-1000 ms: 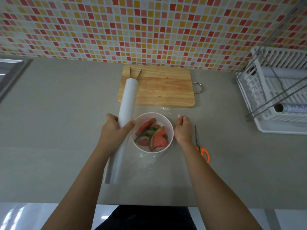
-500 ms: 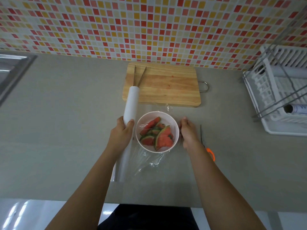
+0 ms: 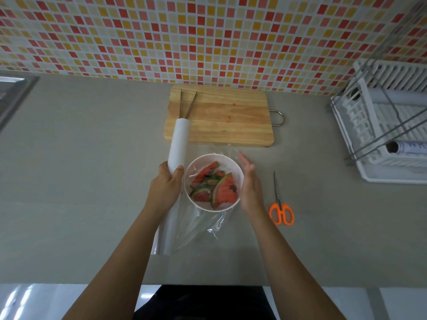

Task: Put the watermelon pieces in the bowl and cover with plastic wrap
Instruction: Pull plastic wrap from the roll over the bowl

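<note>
A white bowl (image 3: 232, 161) stands on the grey counter in front of the cutting board, with several watermelon pieces (image 3: 225, 190) inside. Clear plastic wrap (image 3: 201, 225) lies over the bowl and trails loose toward me. My left hand (image 3: 165, 187) grips the white plastic wrap roll (image 3: 178, 142) just left of the bowl; the roll runs from the board's near left corner back toward me. My right hand (image 3: 249, 183) is beside the bowl's right rim with its fingers straight, against the wrap there.
A wooden cutting board (image 3: 219, 116) with metal tongs (image 3: 187, 103) lies behind the bowl. Orange-handled scissors (image 3: 280, 209) lie right of my right hand. A white dish rack (image 3: 388, 125) holding rolls stands at the far right. A sink edge (image 3: 13, 88) is at far left.
My right hand has gone from curled fingers at the bowl's right side to flat, straight fingers along its rim. The left hand keeps its grip on the roll.
</note>
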